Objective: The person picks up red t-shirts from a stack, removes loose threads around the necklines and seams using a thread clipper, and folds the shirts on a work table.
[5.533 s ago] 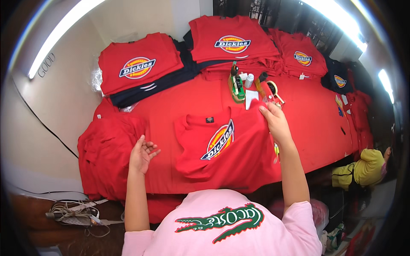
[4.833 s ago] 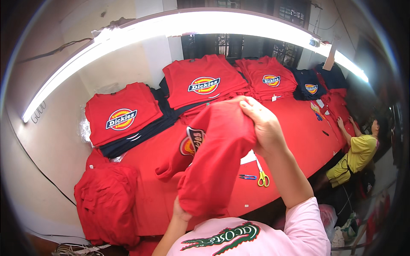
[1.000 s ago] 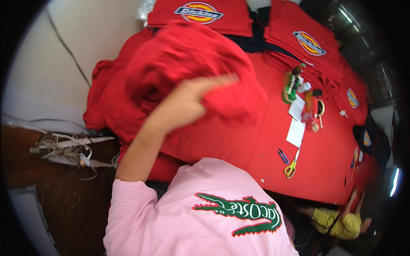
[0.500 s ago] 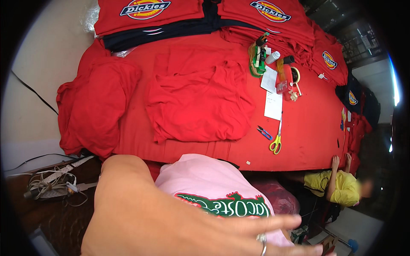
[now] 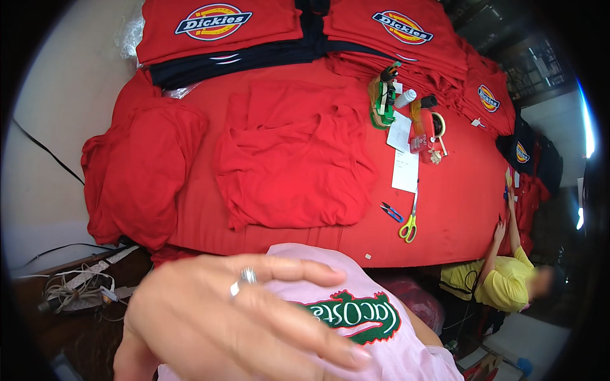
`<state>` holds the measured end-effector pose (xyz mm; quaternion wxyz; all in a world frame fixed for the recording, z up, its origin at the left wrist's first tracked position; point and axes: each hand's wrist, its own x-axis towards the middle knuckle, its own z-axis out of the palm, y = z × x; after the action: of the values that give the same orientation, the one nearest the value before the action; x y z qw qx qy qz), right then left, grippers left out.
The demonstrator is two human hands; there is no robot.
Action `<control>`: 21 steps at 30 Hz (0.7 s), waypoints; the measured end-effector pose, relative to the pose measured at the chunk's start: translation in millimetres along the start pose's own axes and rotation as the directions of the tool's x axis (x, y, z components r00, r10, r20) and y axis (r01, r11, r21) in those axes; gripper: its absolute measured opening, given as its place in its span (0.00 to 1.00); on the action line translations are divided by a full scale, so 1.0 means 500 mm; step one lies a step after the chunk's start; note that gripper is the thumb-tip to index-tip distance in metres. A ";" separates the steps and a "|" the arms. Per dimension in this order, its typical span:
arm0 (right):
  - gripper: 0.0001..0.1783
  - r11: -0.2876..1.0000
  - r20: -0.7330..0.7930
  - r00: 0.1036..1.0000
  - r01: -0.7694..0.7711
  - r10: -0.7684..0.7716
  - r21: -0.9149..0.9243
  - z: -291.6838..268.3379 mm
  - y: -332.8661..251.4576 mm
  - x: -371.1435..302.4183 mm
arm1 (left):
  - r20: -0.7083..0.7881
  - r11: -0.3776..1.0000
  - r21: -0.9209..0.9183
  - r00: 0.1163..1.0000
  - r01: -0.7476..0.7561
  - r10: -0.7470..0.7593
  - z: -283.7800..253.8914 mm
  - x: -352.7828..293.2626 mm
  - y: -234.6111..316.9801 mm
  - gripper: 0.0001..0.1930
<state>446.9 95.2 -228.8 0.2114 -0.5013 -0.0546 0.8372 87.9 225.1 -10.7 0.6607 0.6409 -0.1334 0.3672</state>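
My left hand (image 5: 222, 311), with a silver ring on it, is raised close in front of me at lower left. It is somewhat blurred. Its fingers point right, stretched and apart, and nothing is in them. Behind the hand shows the pink shirt (image 5: 419, 352) I wear, with a green patch on it. My right hand does not show. Beyond, on a red-covered table (image 5: 445, 216), a red garment (image 5: 298, 171) lies spread with its neck opening up. Yellow-handled scissors (image 5: 408, 230) and blue thread snips (image 5: 393, 212) lie to its right.
A heap of red cloth (image 5: 143, 171) sits at left. Folded red shirts (image 5: 219, 47) are stacked at the back. White papers (image 5: 405, 170), a tape dispenser (image 5: 384, 101) and a thread spool (image 5: 405, 98) stand right of centre. A co-worker in yellow (image 5: 508, 282) reaches onto the table. Tangled cables (image 5: 73, 286) lie lower left.
My left hand has drawn back and left, and its fingers are a little more bent. The view has tilted slightly upward. The co-worker's arms have reached farther over the table.
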 end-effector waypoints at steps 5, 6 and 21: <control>0.50 0.972 -0.036 0.972 -0.234 0.234 0.001 0.007 -0.011 0.021 | -0.205 0.956 0.264 0.976 0.130 -0.076 0.039 0.032 -0.004 0.27; 0.50 0.969 -0.087 0.976 -0.208 0.198 -0.136 0.010 -0.012 0.026 | -0.302 0.907 0.421 0.939 -0.024 0.165 0.062 0.034 -0.054 0.28; 0.24 -0.507 0.511 0.668 0.226 -0.541 -0.832 0.178 -0.338 0.295 | -0.506 0.732 0.336 0.769 0.593 -0.391 -0.161 0.011 -0.276 0.07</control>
<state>360.6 319.1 -254.3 0.0511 -0.4709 -0.8501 0.2302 158.4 315.5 -122.1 0.5685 0.7054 0.2788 0.3187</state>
